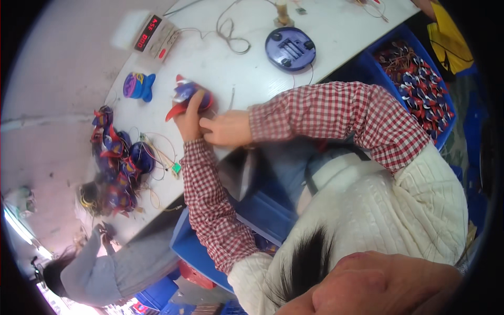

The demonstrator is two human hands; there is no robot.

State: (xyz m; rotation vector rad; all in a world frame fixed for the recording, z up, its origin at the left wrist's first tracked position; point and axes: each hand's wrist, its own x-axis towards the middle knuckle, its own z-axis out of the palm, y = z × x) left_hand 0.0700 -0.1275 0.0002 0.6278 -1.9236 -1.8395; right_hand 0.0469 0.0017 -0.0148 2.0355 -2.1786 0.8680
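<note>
Hands number two: the left hand (pixel 188 122) grips one small purple-and-red toy part (pixel 190 97) near the middle of the white tabletop (pixel 336 31), and the right hand (pixel 227 128) rests loosely curled against the left wrist, holding nothing I can make out. One blue-and-purple piece (pixel 138 86) lies alone; a heap of like parts with thin wires (pixel 118 163) sits at the near edge. One round purple base (pixel 290 49) and one red-digit meter (pixel 156 34) stand farther off. One blue bin (pixel 417 84) holds many red, white and blue wired pieces. Bare tabletop lies between toy part and base.
</note>
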